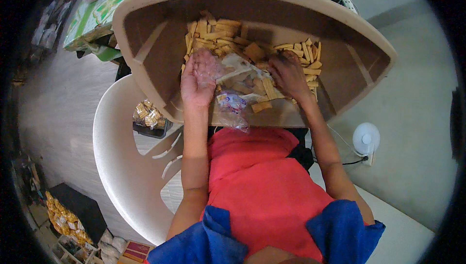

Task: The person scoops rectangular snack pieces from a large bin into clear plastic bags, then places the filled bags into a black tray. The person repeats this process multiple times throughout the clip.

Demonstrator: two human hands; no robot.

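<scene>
Before me a deep beige plastic tub (327, 82) holds many pale yellow snack sticks (224, 33). My left hand (200, 76) is palm up over the left part of the tub, with a crumpled clear plastic bag (207, 65) lying on its palm and fingers. On the right, my right hand (289, 74) reaches palm down among the sticks; its fingertips are partly hidden, so whether they grip any sticks is unclear. Between the hands lies clear plastic film (236, 71) over some sticks. A printed plastic bag (232, 104) rests at the tub's near side.
A white plastic chair (113, 147) stands at my left, with a bag of sticks (147, 114) in a dark container beyond it. Behind the tub is a table with a green-patterned cloth (105, 7). A white round device (366, 138) is plugged in at the right wall.
</scene>
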